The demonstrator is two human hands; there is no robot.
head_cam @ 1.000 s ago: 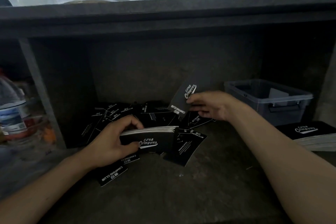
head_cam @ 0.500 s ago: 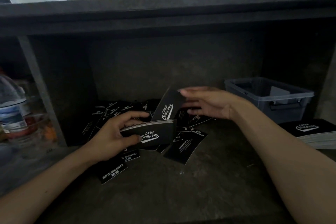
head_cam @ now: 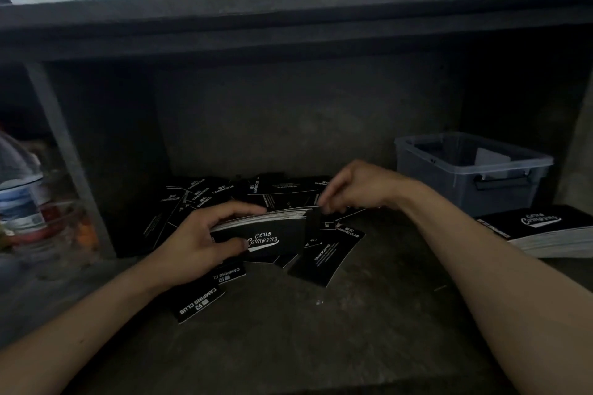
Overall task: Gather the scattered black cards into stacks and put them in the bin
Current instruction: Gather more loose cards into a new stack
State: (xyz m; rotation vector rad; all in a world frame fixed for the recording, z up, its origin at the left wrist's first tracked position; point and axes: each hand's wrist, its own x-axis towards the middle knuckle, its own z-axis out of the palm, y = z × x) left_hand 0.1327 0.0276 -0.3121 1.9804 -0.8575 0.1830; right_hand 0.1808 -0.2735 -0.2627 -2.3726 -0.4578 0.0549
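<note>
Black cards [head_cam: 224,192] lay scattered in a loose heap at the centre of the frame, just behind my hands, with a few strays nearer me, one [head_cam: 199,301] at lower left of centre. My left hand [head_cam: 199,240] gripped the stack [head_cam: 272,231] I was building, thumb on its printed face and fingers curled over the top edge. My right hand [head_cam: 356,189] was bent down at the stack's right end with its fingertips at the edge. I could not tell whether they pinched a card or only touched it.

The stack's long axis ran left to right across the frame, tipped up a little toward the right. That pointed it roughly at the bin [head_cam: 433,183], which stood right of centre, well apart from the stack and beyond my right hand. I judged the right hand the nearer one for any carry to the bin, while the loose heap was within reach of either hand. A finished pile [head_cam: 545,228] sat at the right edge, just in front of the bin.

The surface [head_cam: 321,346] was dark, rough and dimly lit, set in a recess with a back wall and a heavy ledge overhead. A blurred bottle [head_cam: 22,202] stood at the far left, and a bright ceiling showed along the top of the frame.
</note>
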